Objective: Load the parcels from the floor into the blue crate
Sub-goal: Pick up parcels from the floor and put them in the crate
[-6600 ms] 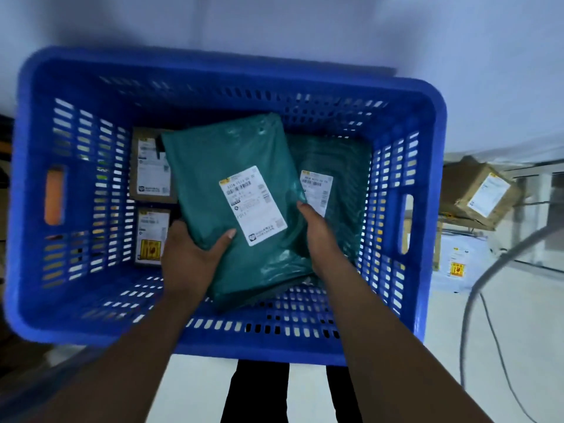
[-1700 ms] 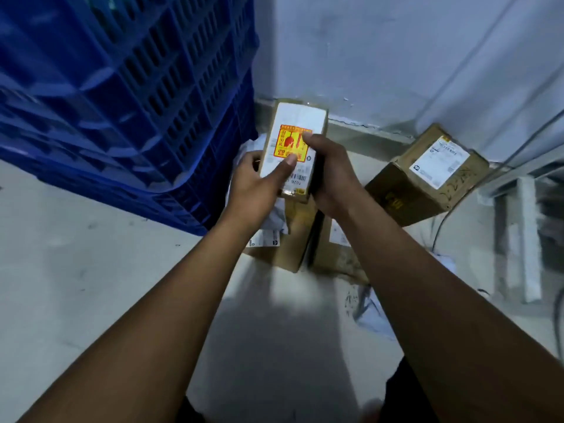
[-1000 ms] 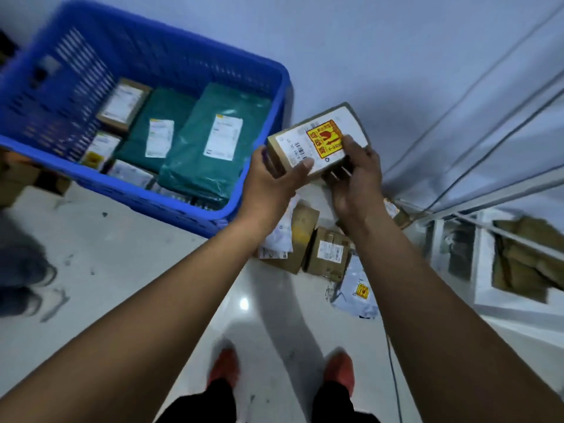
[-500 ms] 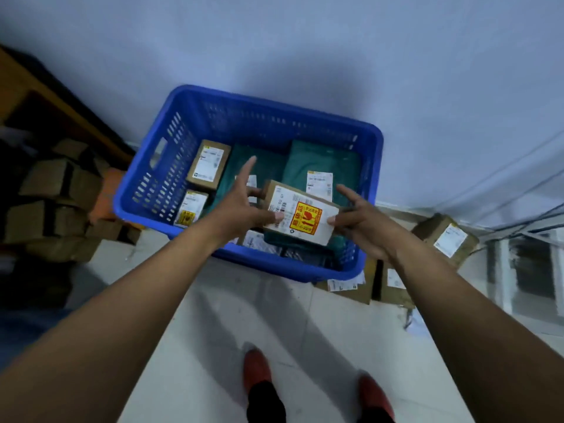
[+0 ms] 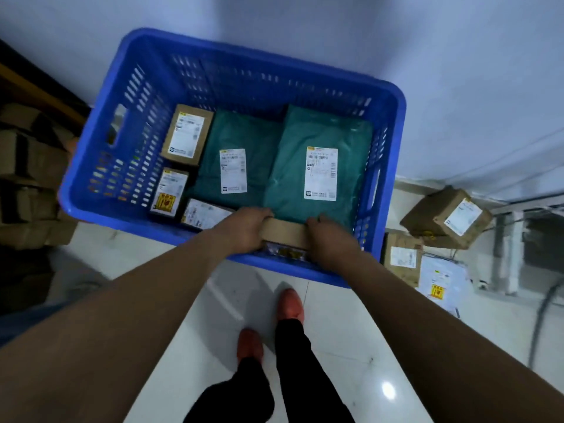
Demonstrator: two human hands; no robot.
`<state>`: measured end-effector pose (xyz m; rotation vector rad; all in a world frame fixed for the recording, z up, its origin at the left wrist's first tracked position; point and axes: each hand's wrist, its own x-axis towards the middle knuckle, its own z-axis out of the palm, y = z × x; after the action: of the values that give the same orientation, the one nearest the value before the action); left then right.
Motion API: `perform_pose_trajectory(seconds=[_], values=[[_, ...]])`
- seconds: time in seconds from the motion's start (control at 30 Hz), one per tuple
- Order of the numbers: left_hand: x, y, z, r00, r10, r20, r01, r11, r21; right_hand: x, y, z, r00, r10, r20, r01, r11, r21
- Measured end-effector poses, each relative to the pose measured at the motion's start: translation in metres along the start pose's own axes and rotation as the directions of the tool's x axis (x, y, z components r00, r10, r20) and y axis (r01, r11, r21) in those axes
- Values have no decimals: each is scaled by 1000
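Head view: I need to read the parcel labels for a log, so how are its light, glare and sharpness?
Head view: dim, bluish light; one small glare spot on the glossy floor; the wide lens bows the blue crate rim; print on the green mailer label is too soft to read; the held cardboard box is shadowed below.

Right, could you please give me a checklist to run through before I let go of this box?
1. Cardboard box inside the blue crate: ok, it sits at the near wall.
2. Grip: ok, left hand and right hand hold its ends.
3. Box resting on the crate bottom: cannot tell, the hands hide its base.
4. Label facing up: not ok, a plain brown face is on top.
5. Floor emptied: not ok, brown boxes and a white mailer lie right of the crate.
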<state>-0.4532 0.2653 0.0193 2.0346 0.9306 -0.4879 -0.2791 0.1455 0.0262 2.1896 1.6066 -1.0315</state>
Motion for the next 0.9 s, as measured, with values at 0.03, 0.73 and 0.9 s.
perform_pose_trajectory(seconds=[0.03, 0.73, 0.9], values=[[8, -1, 6, 1000, -8, -1, 8, 999, 51, 5, 1, 4, 1000, -1, -9, 0, 998, -55], [62, -24, 46, 976, -106, 189, 119, 991, -57, 21, 16, 23, 993, 47, 112, 3, 913, -408], [81, -15, 64, 933, -283, 222, 296, 955, -26, 23, 18, 29, 983, 113, 146, -55, 935, -351]])
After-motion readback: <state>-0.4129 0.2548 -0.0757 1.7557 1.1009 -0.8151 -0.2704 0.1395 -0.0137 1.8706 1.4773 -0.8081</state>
